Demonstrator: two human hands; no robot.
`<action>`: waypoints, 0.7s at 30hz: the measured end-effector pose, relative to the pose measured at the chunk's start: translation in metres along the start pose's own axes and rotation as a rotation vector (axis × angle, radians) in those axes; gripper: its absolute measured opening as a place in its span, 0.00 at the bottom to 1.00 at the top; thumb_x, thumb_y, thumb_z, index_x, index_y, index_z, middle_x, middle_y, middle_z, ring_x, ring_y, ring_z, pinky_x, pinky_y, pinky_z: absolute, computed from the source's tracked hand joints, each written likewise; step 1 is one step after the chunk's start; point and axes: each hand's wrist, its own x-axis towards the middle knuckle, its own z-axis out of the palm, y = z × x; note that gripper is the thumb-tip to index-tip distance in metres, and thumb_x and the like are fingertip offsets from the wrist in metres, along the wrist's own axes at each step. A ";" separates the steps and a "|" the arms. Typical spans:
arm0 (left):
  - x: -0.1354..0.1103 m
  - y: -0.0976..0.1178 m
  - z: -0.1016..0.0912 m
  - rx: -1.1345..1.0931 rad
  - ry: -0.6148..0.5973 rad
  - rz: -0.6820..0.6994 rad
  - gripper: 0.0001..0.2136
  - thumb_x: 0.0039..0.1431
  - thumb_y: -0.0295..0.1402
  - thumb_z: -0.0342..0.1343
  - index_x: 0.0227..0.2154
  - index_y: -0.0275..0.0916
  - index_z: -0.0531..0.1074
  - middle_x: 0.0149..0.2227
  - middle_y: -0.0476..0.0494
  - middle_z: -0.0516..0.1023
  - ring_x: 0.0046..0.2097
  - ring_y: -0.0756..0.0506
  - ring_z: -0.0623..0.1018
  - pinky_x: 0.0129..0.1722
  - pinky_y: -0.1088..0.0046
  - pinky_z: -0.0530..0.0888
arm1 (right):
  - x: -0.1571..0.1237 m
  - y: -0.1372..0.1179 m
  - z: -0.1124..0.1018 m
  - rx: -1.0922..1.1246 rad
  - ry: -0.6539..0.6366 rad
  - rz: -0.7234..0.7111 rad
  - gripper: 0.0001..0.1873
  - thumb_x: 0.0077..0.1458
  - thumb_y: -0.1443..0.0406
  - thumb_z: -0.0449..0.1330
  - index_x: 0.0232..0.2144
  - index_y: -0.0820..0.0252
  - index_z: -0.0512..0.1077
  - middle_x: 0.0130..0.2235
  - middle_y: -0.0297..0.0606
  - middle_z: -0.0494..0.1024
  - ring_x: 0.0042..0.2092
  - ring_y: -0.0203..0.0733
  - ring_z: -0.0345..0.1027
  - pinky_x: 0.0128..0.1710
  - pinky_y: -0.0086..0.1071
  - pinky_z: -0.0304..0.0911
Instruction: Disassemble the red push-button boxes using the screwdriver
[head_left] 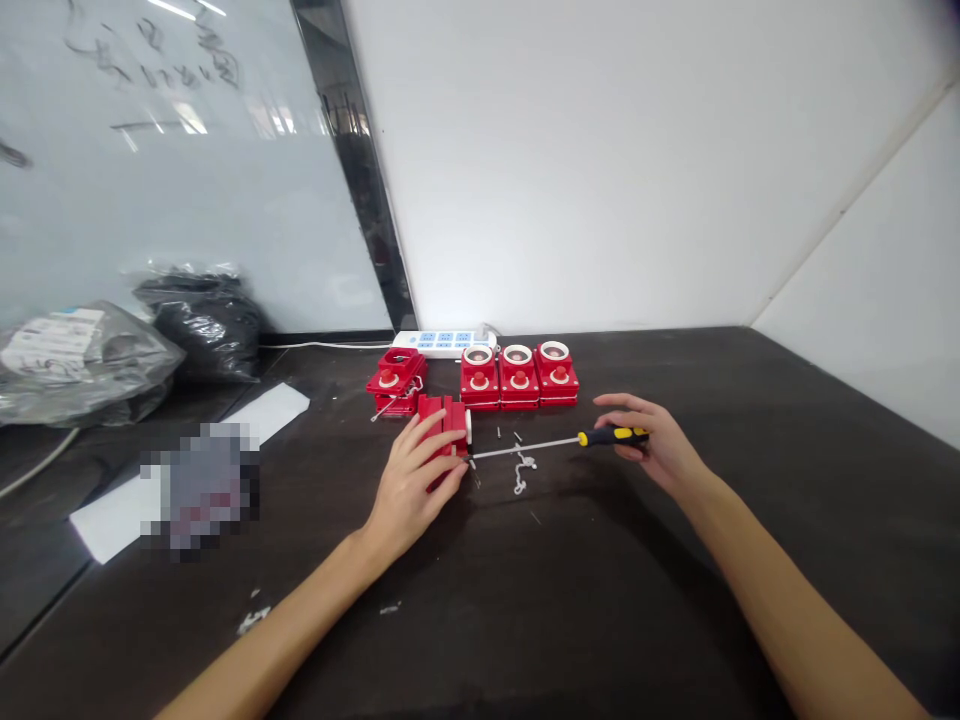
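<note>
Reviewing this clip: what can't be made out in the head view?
Head view:
Red box: lower side hidden by the left hand.
Screwdriver tip: lost at the box's edge, so contact is unclear.
Pixelated patch on the white sheet: blurred, object unidentifiable.
Label on the clear plastic bag: too small to read.
White bits on the table: too small to identify.

An office-like assembly workspace: a dark flat worktop (675,375), smooth white wall panels (570,170), a glass board (172,170) with marker writing, a white power strip (442,343), and red plastic button housings (519,375).
</note>
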 end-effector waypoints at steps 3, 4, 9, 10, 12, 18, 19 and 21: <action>0.000 0.001 -0.001 0.010 -0.023 -0.028 0.07 0.62 0.31 0.57 0.41 0.41 0.77 0.51 0.43 0.78 0.63 0.38 0.67 0.63 0.44 0.61 | 0.000 0.000 0.000 0.000 0.002 -0.001 0.18 0.43 0.66 0.66 0.39 0.64 0.76 0.28 0.43 0.78 0.21 0.31 0.55 0.17 0.27 0.39; 0.001 0.001 -0.001 0.011 -0.030 -0.028 0.08 0.62 0.33 0.58 0.43 0.41 0.77 0.51 0.43 0.78 0.63 0.37 0.66 0.63 0.43 0.61 | 0.000 -0.001 0.000 -0.001 0.002 -0.001 0.18 0.43 0.65 0.66 0.39 0.64 0.76 0.28 0.43 0.78 0.21 0.30 0.55 0.17 0.27 0.39; 0.001 0.003 0.001 0.000 -0.038 -0.012 0.06 0.63 0.31 0.56 0.41 0.41 0.77 0.50 0.44 0.79 0.63 0.38 0.66 0.63 0.45 0.61 | 0.000 0.000 0.001 -0.005 -0.004 0.007 0.18 0.43 0.65 0.66 0.39 0.63 0.76 0.28 0.43 0.78 0.20 0.30 0.54 0.17 0.27 0.38; 0.000 0.002 0.002 -0.002 -0.038 -0.012 0.06 0.64 0.30 0.55 0.40 0.41 0.77 0.50 0.44 0.79 0.63 0.39 0.66 0.64 0.45 0.61 | 0.000 0.000 0.002 -0.005 -0.005 0.009 0.18 0.42 0.65 0.66 0.39 0.63 0.76 0.28 0.43 0.78 0.20 0.30 0.54 0.17 0.27 0.38; -0.001 0.001 0.002 0.001 -0.044 -0.013 0.06 0.64 0.29 0.54 0.39 0.40 0.76 0.51 0.44 0.78 0.63 0.39 0.66 0.64 0.46 0.60 | 0.001 0.000 0.001 -0.006 0.000 0.007 0.17 0.42 0.65 0.66 0.39 0.63 0.76 0.28 0.43 0.78 0.21 0.31 0.55 0.17 0.27 0.38; 0.007 0.001 -0.009 0.062 -0.072 -0.024 0.09 0.66 0.27 0.47 0.38 0.39 0.74 0.51 0.43 0.77 0.63 0.40 0.65 0.65 0.47 0.59 | 0.004 0.001 -0.003 0.036 0.076 -0.031 0.16 0.40 0.66 0.66 0.35 0.64 0.77 0.27 0.42 0.78 0.19 0.29 0.54 0.16 0.27 0.39; 0.011 0.003 -0.012 0.084 -0.083 -0.018 0.10 0.67 0.27 0.46 0.37 0.39 0.73 0.50 0.43 0.77 0.63 0.40 0.65 0.65 0.47 0.59 | 0.005 0.001 -0.004 0.049 0.098 -0.038 0.15 0.39 0.66 0.66 0.34 0.64 0.77 0.26 0.42 0.78 0.18 0.29 0.53 0.16 0.27 0.39; 0.022 0.009 -0.015 0.143 -0.121 0.009 0.11 0.67 0.27 0.44 0.36 0.39 0.73 0.47 0.43 0.77 0.59 0.41 0.68 0.65 0.49 0.59 | 0.007 0.002 -0.004 0.075 0.149 -0.051 0.13 0.39 0.66 0.66 0.32 0.64 0.76 0.26 0.42 0.78 0.17 0.28 0.52 0.16 0.27 0.39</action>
